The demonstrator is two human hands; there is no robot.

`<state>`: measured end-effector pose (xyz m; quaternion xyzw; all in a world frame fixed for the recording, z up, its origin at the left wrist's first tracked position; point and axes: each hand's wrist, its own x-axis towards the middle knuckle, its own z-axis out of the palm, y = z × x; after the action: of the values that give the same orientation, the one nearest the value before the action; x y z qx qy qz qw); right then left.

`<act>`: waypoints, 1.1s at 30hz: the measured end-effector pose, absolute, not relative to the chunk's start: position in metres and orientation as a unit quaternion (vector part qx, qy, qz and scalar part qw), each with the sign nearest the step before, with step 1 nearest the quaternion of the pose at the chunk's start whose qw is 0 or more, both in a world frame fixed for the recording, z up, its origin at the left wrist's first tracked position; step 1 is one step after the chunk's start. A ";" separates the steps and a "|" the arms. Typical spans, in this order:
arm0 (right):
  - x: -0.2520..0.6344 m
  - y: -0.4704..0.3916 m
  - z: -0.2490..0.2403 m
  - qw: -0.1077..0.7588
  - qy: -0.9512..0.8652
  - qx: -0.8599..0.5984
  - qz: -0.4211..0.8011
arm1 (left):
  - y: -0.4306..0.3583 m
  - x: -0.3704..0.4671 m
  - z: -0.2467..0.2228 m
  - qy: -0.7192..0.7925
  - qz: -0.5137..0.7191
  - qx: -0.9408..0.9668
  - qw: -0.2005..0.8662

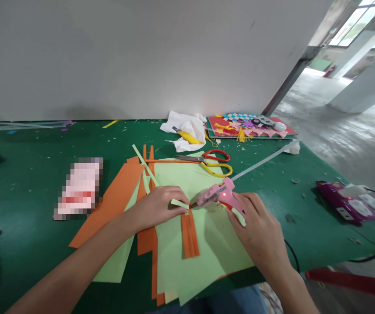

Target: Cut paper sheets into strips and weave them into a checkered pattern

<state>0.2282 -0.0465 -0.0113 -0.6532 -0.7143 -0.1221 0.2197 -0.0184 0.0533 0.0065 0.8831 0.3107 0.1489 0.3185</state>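
Observation:
My right hand (259, 229) is wrapped round the handle of a pink hot glue gun (216, 192), whose small light glows red and whose rear holds a long glue stick (262, 159). Its nozzle points left, touching or nearly touching the work at my left hand (163, 204). Between the left fingers I pinch a bundle of orange paper strips (190, 237) near its top, with a short light green paper strip (180, 203) across it. Beneath lie light green paper sheets (207, 253). Scissors (207, 161) with red and yellow handles rest just beyond, blades pointing left.
Orange paper (112, 203) lies to the left, beside a blurred-out pink item (80, 188). Behind are white tissue (187, 124) with a yellow-handled tool (188, 137) and a red board of paper scraps (287, 124). A purple power strip (346, 203) with a black cord sits right.

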 end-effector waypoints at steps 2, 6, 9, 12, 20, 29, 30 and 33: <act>0.228 -0.046 -0.011 0.222 -0.715 -0.653 -0.117 | 0.053 -0.018 0.007 0.313 0.148 0.882 0.319; 0.228 -0.047 -0.011 0.222 -0.717 -0.653 -0.107 | 0.054 -0.017 0.007 0.316 0.145 0.882 0.317; 0.229 -0.047 -0.011 0.223 -0.717 -0.651 -0.108 | 0.053 -0.018 0.007 0.316 0.143 0.883 0.317; 0.229 -0.047 -0.011 0.226 -0.717 -0.650 -0.113 | 0.053 -0.018 0.008 0.315 0.142 0.882 0.319; 0.228 -0.046 -0.011 0.225 -0.713 -0.652 -0.127 | 0.054 -0.019 0.005 0.314 0.136 0.883 0.323; 0.229 -0.047 -0.010 0.217 -0.710 -0.658 -0.126 | 0.054 -0.019 0.006 0.315 0.133 0.883 0.322; 0.229 -0.047 -0.010 0.219 -0.709 -0.658 -0.127 | 0.054 -0.019 0.006 0.316 0.133 0.883 0.322; 0.229 -0.047 -0.010 0.221 -0.713 -0.654 -0.121 | 0.055 -0.019 0.005 0.318 0.133 0.882 0.321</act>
<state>0.2287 -0.0466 -0.0101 -0.6536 -0.7135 -0.1213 0.2215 -0.0186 0.0546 0.0054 0.8823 0.3178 0.1327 0.3207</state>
